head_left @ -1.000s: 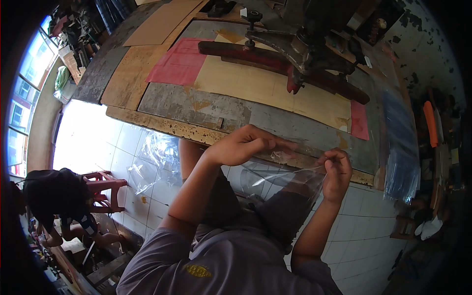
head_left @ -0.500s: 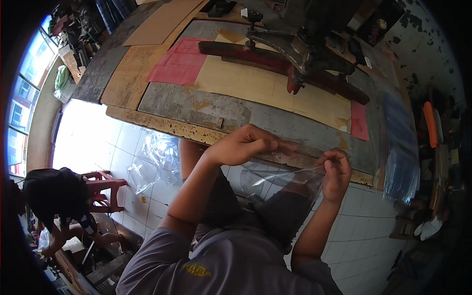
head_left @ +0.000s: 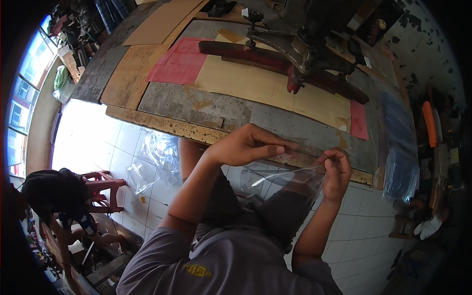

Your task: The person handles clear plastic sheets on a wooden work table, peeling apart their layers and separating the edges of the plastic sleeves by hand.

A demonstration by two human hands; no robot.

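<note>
A sheet of clear plastic [head_left: 290,180] hangs in loose folds over my lap, in front of the table's edge. My right hand [head_left: 336,172] is closed, pinching the sheet's upper right part between thumb and curled fingers. My left hand [head_left: 246,146] is at the sheet's upper edge, its thumb in front and its fingers reaching behind the film, where their tips show only faintly. Beyond both hands lies the grey worktop [head_left: 196,108], with a long yellow sheet [head_left: 246,81] and pink pieces [head_left: 179,61] on it.
A dark red metal press bar [head_left: 255,56] stands over the yellow sheet. Clear plastic sheets [head_left: 400,162] hang at the table's right end. Crumpled plastic [head_left: 157,157] lies on the floor. At left, a person [head_left: 59,196] bends beside a red stool [head_left: 105,189].
My left thumb has shifted slightly right along the plastic's upper edge. My right hand stays nearly still. The person at left has moved an arm.
</note>
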